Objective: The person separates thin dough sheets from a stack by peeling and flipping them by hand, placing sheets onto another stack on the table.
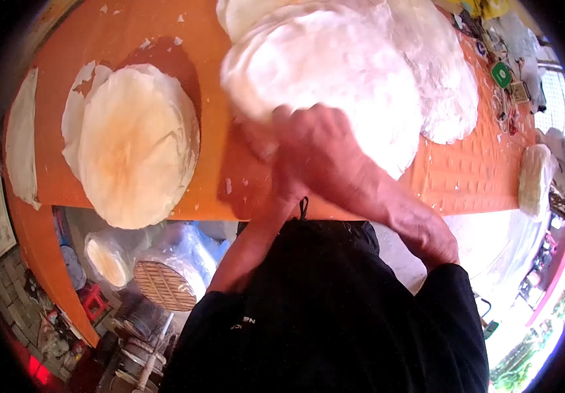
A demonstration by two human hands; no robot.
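My right hand (325, 141) is closed, knuckles up, at the near edge of a stack of large, thin, round pale sheets (322, 59) like flatbread. Its fingertips are hidden, so whatever they grip cannot be made out. My left hand (284, 171) crosses close against it from the left, mostly covered, its fingers hidden. A shadow falls on the table left of my hands. Farther left lies a second stack of round sheets (138, 144), browned in the middle, overhanging the front edge slightly.
The orange table (210, 190) carries scattered flakes. Clear plastic wrap (449, 98) covers sheets at the right. Another pale sheet (22, 141) lies at the far left. Beneath the table stand a slatted round item (164, 285) in plastic and a red stool (92, 300). Small items, including a green round one (501, 74), lie at right.
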